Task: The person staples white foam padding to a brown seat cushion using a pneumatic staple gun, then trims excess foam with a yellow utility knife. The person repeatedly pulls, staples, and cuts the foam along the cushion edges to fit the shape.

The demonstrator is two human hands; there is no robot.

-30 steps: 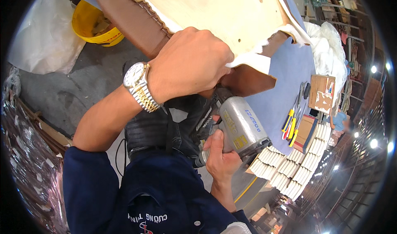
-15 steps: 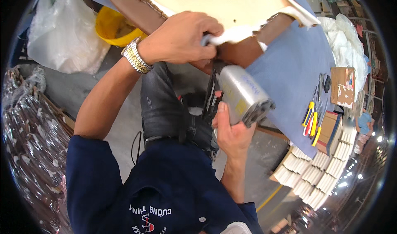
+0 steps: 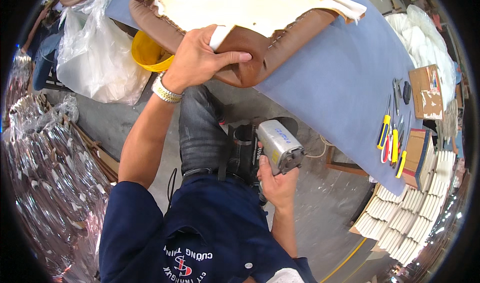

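Note:
My left hand (image 3: 197, 59) grips the edge of a brown leather seat cover (image 3: 250, 58) stretched over a pale wooden panel (image 3: 235, 5), pinching white lining under the thumb. The piece lies on a blue-grey worktable (image 3: 340, 78). My right hand (image 3: 277, 180) holds a silver pneumatic staple gun (image 3: 280, 145) low, near my waist, away from the leather. A gold and silver watch (image 3: 165, 90) is on my left wrist.
Yellow-handled tools and scissors (image 3: 392, 143) lie at the table's right end beside cardboard boxes (image 3: 425, 90). A yellow bucket (image 3: 147, 55) and clear plastic bags (image 3: 95, 58) stand on the floor left. Stacked white parts (image 3: 415, 213) sit at the right; plastic-wrapped goods (image 3: 45, 183) fill the left.
The staple gun came down from under the seat edge to my waist. My left hand shifted its hold along the brown leather edge, and the view tilted toward the tabletop.

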